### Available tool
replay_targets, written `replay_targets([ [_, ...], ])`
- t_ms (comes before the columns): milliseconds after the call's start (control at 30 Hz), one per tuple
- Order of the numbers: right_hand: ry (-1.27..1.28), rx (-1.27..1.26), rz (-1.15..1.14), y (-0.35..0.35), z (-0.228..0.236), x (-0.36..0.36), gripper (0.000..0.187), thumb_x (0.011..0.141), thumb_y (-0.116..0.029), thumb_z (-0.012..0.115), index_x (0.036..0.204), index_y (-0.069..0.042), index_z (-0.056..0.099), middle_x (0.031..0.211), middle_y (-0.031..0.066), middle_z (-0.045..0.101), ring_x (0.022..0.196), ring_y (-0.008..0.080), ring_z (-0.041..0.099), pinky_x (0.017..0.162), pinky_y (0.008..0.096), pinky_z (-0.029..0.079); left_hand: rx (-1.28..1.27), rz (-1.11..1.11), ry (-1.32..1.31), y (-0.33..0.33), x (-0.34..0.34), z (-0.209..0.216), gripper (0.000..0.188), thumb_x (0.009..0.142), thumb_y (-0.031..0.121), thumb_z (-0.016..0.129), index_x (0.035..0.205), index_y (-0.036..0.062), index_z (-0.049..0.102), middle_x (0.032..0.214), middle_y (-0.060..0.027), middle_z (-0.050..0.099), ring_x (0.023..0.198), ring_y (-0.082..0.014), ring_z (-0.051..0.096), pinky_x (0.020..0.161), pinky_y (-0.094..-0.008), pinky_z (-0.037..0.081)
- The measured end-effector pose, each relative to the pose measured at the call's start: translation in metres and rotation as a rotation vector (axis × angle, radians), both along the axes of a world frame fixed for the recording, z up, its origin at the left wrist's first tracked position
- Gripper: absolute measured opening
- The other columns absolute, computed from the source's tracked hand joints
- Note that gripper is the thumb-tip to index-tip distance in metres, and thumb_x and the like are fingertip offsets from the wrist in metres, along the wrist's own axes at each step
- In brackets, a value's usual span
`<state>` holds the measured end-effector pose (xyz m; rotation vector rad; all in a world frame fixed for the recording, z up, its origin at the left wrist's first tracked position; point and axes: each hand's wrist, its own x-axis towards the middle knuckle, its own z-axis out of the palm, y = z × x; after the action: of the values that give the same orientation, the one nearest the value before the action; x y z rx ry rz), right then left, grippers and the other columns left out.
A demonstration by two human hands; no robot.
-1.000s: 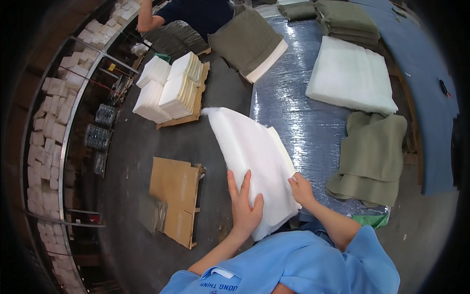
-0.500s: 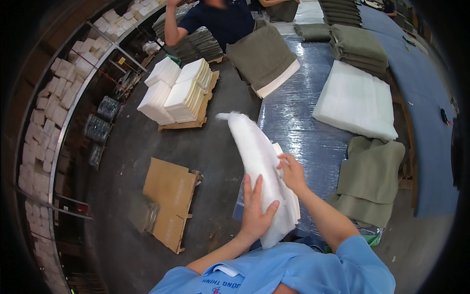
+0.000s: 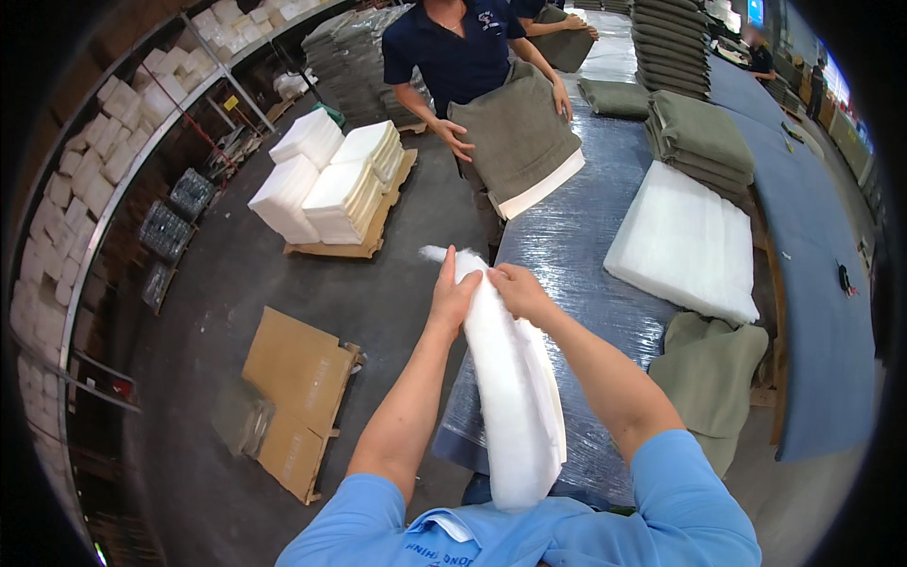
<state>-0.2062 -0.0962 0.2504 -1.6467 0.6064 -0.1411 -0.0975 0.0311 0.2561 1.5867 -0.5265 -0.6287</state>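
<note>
White padding [image 3: 515,416] is between the blue shirt [image 3: 605,534] and the film-covered table [image 3: 619,321]. Left hand [image 3: 454,295]: fingers fairly straight, thumb clamping the far end. Right hand [image 3: 518,291]: curled, pinching alongside. Step looks like edge handling; next move probably needs firm grips. Versus half a second ago, both hands sit further up.

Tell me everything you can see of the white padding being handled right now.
The white padding looks like soft, fluffy fibre, narrow and elongated in this view, with a rounded left side and a wispy tuft at its far end. A thinner, cream-edged layer shows along its right side. It runs from the person's blue shirt outward, in front of the film-covered surface. The left grip and right grip hold it near the far end; its underside is hidden.
</note>
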Motion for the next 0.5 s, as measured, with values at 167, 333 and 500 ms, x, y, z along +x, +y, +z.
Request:
replay_targets([
  [167,-0.011,-0.092,-0.061,-0.026,0.017,0.032,0.053,0.101,-0.054,0.059,0.107,-0.004,0.075,0.086,0.0157,0.074,0.081,0.0287,0.072,0.07,0.0429,0.058,0.273,-0.019,-0.485,-0.005,0.009,-0.015,0.089,0.094,0.023,0.068,0.168,0.0022,0.021,0.167,-0.0223,0.035,0.152,-0.0326,0.039,0.122,-0.0378,0.035],
  [333,0.006,-0.132,0.031,-0.037,0.001,0.048,0.041,0.103,-0.041,0.064,0.103,-0.001,0.072,0.076,0.0095,0.065,0.06,0.0187,0.061,0.048,0.0368,0.048,0.286,-0.101,-0.474,-0.018,0.01,-0.01,0.088,0.091,0.023,0.064,0.166,-0.0001,0.025,0.173,-0.024,0.022,0.16,-0.0342,0.022,0.129,-0.0391,0.023],
  [500,0.015,-0.015,-0.202,-0.029,-0.02,0.052,0.04,0.103,-0.039,0.063,0.106,0.0,0.072,0.081,0.0111,0.068,0.062,0.02,0.062,0.051,0.0396,0.049,0.309,-0.125,-0.445,-0.018,0.013,0.0,0.085,0.093,0.024,0.062,0.167,0.0021,0.026,0.173,-0.0226,0.022,0.162,-0.0329,0.019,0.129,-0.0387,0.021],
])
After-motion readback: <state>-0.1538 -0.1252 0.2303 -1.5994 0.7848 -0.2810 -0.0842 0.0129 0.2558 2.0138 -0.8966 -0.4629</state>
